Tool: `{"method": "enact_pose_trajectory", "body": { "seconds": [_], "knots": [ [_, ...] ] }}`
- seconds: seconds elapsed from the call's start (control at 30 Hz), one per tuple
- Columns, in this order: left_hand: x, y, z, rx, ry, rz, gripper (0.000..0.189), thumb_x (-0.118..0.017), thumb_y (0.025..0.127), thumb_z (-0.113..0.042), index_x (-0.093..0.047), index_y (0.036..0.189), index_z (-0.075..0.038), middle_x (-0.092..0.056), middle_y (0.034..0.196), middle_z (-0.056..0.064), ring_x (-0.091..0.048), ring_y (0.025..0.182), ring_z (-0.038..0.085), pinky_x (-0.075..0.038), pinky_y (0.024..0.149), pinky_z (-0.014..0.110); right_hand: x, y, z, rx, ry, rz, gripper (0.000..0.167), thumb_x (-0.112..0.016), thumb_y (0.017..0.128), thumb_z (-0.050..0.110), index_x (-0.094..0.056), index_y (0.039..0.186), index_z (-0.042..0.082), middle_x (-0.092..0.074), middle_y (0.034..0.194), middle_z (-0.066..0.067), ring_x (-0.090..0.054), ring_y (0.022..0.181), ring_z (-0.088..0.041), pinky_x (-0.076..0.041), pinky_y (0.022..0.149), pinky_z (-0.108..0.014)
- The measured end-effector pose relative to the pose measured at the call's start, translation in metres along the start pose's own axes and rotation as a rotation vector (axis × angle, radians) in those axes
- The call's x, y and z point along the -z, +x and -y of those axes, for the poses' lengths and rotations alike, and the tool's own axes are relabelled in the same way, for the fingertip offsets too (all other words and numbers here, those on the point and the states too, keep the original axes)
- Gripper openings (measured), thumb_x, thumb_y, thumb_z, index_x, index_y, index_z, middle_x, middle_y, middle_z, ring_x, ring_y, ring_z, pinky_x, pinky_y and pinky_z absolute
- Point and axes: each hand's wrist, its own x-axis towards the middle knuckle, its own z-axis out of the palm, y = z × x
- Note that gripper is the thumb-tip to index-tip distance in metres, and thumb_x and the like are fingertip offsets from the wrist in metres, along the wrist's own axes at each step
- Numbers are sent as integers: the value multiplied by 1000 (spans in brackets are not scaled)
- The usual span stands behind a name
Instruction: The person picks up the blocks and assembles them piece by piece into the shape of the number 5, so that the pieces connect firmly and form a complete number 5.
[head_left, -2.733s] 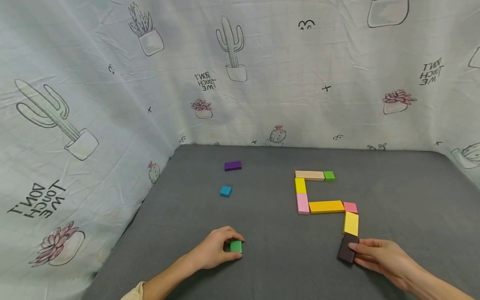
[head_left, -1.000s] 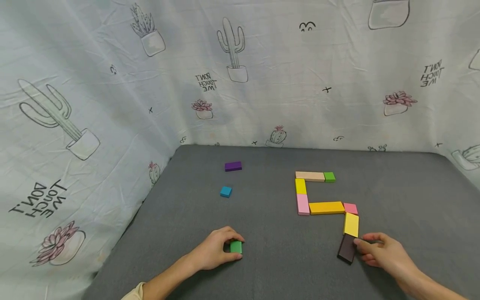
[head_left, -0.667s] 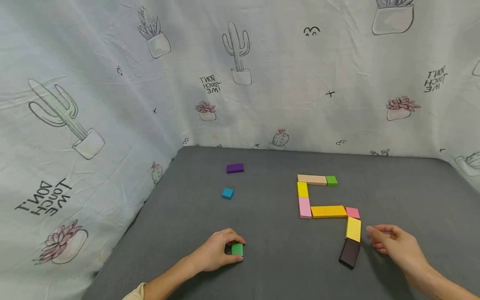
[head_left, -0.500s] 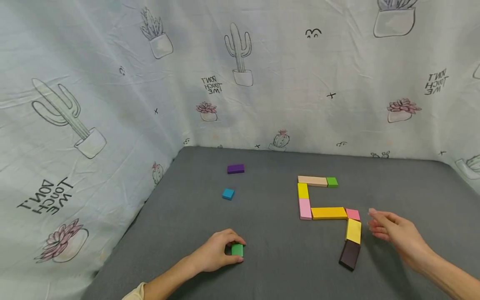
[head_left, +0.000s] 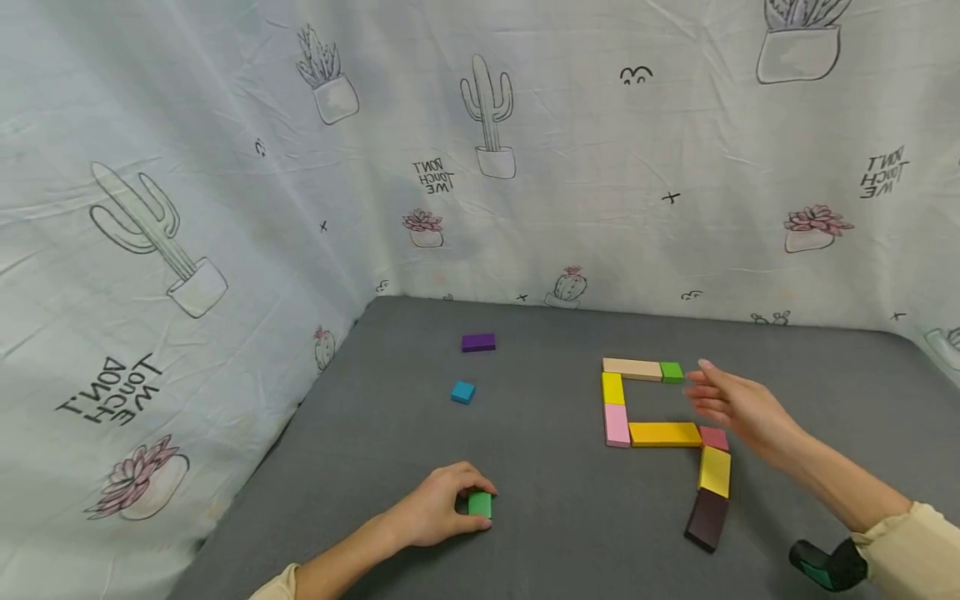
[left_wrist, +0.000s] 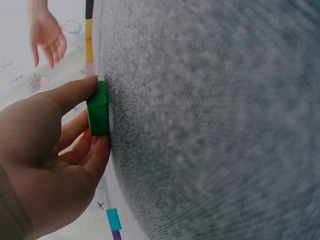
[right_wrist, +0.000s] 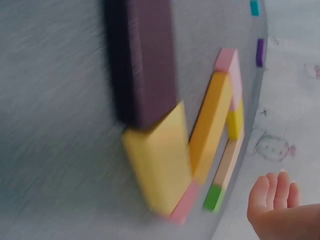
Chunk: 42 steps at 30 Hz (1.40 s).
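Observation:
My left hand (head_left: 442,506) pinches a green block (head_left: 480,504) between thumb and fingers on the grey tabletop. In the left wrist view the same green block (left_wrist: 98,108) sits at the fingertips, against the cloth. My right hand (head_left: 750,414), fingers loosely extended and holding nothing, hovers above the right side, by the bright green block (head_left: 671,372). Below it runs a bent line of blocks: tan (head_left: 632,369), yellow (head_left: 612,388), pink (head_left: 617,425), orange (head_left: 665,434), a small red-pink block (head_left: 714,438), pale yellow (head_left: 715,471) and dark brown (head_left: 707,519).
A blue block (head_left: 462,392) and a purple block (head_left: 478,342) lie apart on the left half. White printed cloth (head_left: 570,150) hangs behind and along the left side. A black and green object (head_left: 828,567) shows beside my right sleeve.
My right hand has let go of the dark brown block, then lifted and moved toward the far side, near the bright green block. My left hand stays on the green block. The head view shifts slightly.

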Motion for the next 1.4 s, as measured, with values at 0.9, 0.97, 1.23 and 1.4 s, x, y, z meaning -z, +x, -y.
{"method": "enact_pose_trajectory", "body": {
  "seconds": [0.9,0.97,1.23,1.4],
  "knots": [
    [-1,-1,2,21,-8,19,29,-74,86,-24,-67,112,-12,-56,102,-8,-51,84,1,-46,73,21,-83,78,53,-28,251,92,72,-36,102,46,-24,146,-9,-43,131,-22,-53,106,-16,-32,105,-39],
    [-1,-1,2,23,-7,17,29,-74,85,-23,-67,111,-12,-56,102,-8,-51,84,1,-46,73,21,-88,85,54,-31,266,96,70,-36,102,45,-24,146,-9,-40,134,-25,-51,112,-23,-30,106,-40],
    [0,-1,3,31,-7,17,29,-74,86,-24,-67,111,-13,-56,103,-9,-50,85,1,-46,73,20,-113,113,57,-18,293,108,67,-34,104,41,-23,146,-10,-30,143,-31,-30,133,-40,-26,108,-42],
    [0,-1,3,18,-9,21,29,-73,86,-23,-67,112,-13,-56,105,-8,-50,86,1,-46,72,20,-129,127,56,-19,356,109,64,-34,104,38,-23,146,-9,-30,142,-31,-29,134,-40,-26,108,-42]
  ]
}}
